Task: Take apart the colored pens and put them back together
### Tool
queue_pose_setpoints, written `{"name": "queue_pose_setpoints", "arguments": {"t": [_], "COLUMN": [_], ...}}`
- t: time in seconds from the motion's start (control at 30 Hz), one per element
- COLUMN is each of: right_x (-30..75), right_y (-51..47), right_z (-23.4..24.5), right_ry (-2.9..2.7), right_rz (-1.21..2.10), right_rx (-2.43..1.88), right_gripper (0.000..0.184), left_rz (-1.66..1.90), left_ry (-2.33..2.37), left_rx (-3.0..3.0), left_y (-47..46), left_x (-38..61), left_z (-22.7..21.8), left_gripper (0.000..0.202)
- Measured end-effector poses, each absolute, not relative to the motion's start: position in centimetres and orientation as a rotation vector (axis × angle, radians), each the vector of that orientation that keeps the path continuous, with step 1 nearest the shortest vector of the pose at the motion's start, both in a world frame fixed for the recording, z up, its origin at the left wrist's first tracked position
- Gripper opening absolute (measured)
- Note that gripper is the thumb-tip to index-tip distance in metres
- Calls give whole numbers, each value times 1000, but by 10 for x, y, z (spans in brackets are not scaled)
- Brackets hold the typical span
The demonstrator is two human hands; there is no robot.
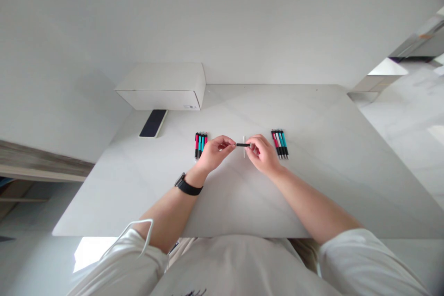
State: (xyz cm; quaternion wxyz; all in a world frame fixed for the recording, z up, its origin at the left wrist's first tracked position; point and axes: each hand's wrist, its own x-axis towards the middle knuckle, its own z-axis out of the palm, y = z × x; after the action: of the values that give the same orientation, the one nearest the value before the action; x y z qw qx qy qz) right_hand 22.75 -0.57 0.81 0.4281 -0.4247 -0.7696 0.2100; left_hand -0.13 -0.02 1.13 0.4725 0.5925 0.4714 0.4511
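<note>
A short, dark pen part [243, 145] is held level between my two hands above the table. My left hand [215, 151] pinches its left end between thumb and fingers. The fingertips of my right hand [262, 153] close around its right end, partly covering it. Just under the pen part, a thin white stick [244, 153], perhaps a refill, lies lengthwise on the table. Beside my left hand is a row of several pens [200, 142] in red, teal and black, partly hidden by that hand. Another row of several pens [280, 143], including a white one, lies right of my right hand.
All of this is on a pale marbled table [243, 199]. A long white box [159, 88] stands against the wall at the back left, with a dark-screened phone [153, 123] in front of it. A white cable [150, 236] loops by my left sleeve.
</note>
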Motion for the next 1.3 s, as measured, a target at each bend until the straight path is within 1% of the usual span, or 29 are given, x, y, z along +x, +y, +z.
{"name": "queue_pose_setpoints", "arguments": {"t": [0.07,0.23,0.37,0.53,0.7,0.83,0.93,1.03,1.2,1.23,1.3], "right_x": [228,228,228,228,228,229,229,228,229,229,230], "right_y": [-6,-5,-5,-4,-4,-4,-4,-3,0,0,1], "right_z": [9,9,9,8,7,8,8,7,5,5,5], "right_ry": [-1931,-1918,-1940,-1929,-1942,-1926,-1933,-1946,-1959,-1964,-1986], "right_rz": [532,534,545,539,538,535,529,534,479,462,432], "right_rx": [-1059,-1072,-1049,-1060,-1044,-1063,-1045,-1041,-1067,-1067,-1058], "right_gripper": [15,23,14,22,15,22,19,14,15,15,16], "left_rz": [1112,1125,1121,1117,1117,1112,1092,1089,1067,1069,1081], "left_ry": [1149,1154,1170,1167,1170,1178,1200,1225,1256,1257,1245], "left_rx": [1448,1438,1462,1468,1475,1480,1500,1570,1839,1896,1999], "left_y": [0,0,1,1,1,2,1,1,-3,-4,-5], "left_x": [-1,-1,-2,-2,-2,-3,-3,-3,-2,-2,-1], "left_z": [11,11,9,9,8,6,7,9,16,17,18], "left_gripper": [28,28,26,27,27,26,27,25,14,14,20]}}
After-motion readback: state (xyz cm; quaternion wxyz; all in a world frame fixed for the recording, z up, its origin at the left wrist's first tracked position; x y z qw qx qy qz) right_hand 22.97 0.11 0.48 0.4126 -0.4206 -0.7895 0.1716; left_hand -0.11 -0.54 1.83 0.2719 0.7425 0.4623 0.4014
